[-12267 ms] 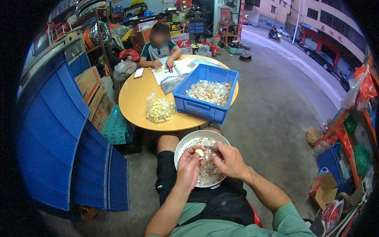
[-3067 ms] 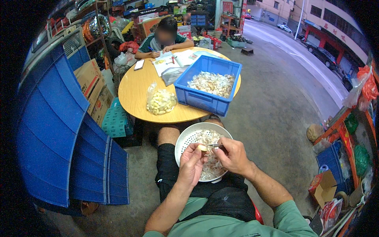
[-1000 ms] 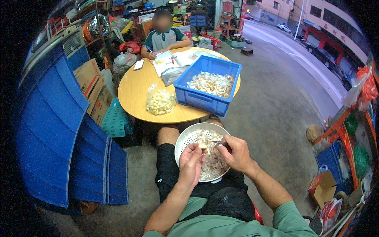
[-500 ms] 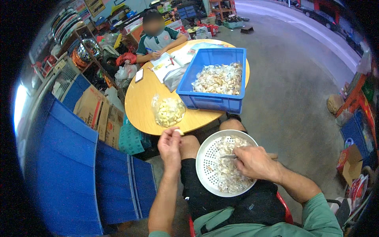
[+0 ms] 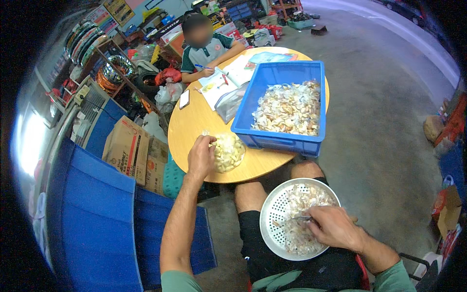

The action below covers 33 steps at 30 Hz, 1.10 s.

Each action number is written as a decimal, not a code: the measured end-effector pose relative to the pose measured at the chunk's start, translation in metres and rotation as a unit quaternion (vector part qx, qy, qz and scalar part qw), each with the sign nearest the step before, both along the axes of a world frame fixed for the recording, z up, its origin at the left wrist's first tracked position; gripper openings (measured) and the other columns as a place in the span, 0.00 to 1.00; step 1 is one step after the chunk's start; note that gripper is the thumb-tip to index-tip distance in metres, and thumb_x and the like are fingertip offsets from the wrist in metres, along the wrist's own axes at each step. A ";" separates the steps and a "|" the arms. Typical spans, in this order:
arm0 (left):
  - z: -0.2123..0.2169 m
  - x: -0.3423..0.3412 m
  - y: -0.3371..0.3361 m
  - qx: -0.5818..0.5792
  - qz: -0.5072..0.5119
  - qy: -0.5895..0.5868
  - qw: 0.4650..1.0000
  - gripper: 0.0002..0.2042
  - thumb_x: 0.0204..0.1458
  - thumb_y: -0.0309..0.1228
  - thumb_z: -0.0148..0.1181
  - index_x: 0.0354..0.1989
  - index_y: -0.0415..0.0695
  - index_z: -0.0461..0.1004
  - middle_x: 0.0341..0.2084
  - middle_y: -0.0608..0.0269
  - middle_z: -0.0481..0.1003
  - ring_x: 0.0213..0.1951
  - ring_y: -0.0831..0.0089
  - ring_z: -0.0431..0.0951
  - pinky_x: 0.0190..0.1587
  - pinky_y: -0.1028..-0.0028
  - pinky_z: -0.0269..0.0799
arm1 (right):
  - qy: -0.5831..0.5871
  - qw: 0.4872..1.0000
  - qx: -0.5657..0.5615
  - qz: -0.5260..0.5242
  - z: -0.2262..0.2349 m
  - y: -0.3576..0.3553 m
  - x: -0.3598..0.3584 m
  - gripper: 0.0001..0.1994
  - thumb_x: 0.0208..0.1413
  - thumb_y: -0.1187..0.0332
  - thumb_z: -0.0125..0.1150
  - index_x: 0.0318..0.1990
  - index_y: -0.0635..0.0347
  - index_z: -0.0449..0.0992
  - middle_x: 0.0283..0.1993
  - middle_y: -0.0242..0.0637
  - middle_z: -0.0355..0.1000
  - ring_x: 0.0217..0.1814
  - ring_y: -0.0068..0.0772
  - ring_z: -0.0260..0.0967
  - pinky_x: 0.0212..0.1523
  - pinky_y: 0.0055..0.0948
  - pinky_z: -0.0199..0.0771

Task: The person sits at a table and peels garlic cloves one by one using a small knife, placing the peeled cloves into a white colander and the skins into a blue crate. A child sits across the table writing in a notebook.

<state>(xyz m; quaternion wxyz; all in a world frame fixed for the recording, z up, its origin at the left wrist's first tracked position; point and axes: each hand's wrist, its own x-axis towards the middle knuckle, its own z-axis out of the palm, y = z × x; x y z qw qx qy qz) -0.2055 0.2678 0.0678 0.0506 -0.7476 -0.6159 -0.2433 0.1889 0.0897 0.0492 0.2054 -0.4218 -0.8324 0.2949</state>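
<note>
My left hand (image 5: 201, 156) is over the near left of the round table, its curled fingers at the edge of a clear plastic bag of peeled garlic cloves (image 5: 228, 155). Whatever the fingertips hold is hidden from me. In my right hand (image 5: 336, 227) is a small knife (image 5: 302, 217), blade pointing left, the end of its wooden handle showing behind the hand. Below it, a round metal pan with holes (image 5: 268, 209) rests on my lap, with garlic skins and pieces (image 5: 305, 238) heaped mostly on its right side.
A blue plastic crate (image 5: 272, 141) of unpeeled garlic (image 5: 287, 109) stands on the wooden table (image 5: 187, 131). Across it a person (image 5: 206, 53) writes in an open book (image 5: 214, 92); a phone (image 5: 184, 99) lies nearby. Blue panels (image 5: 97, 209) and cardboard boxes (image 5: 126, 146) stand to my left.
My left hand has carried a peeled clove forward from above my knee to the bag on the table. My right hand stays over the pan with the knife. The view has shifted.
</note>
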 end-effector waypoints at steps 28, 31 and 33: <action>0.056 0.158 0.093 -0.032 -0.232 -0.108 0.966 0.09 0.54 0.22 0.60 0.43 0.39 0.77 0.38 0.53 0.79 0.41 0.61 0.80 0.43 0.66 0.75 | 0.051 0.995 -0.076 0.041 -0.024 0.028 0.012 0.12 0.59 0.63 0.59 0.42 0.63 0.69 0.32 0.49 0.75 0.35 0.55 0.77 0.37 0.51 0.77; 0.047 0.188 0.116 -0.118 -0.264 -0.067 0.955 0.08 0.54 0.22 0.59 0.42 0.38 0.78 0.37 0.51 0.80 0.40 0.55 0.81 0.44 0.62 0.76 | 0.054 0.994 -0.093 0.033 -0.025 0.026 0.013 0.12 0.58 0.63 0.60 0.40 0.63 0.68 0.31 0.50 0.75 0.34 0.57 0.77 0.36 0.53 0.76; 0.039 0.204 0.137 -0.139 -0.263 0.024 0.954 0.10 0.53 0.22 0.60 0.44 0.39 0.78 0.39 0.49 0.80 0.43 0.52 0.80 0.46 0.60 0.75 | 0.049 0.993 -0.102 0.027 -0.023 0.024 0.014 0.12 0.59 0.63 0.60 0.40 0.63 0.68 0.31 0.51 0.75 0.34 0.57 0.77 0.37 0.54 0.76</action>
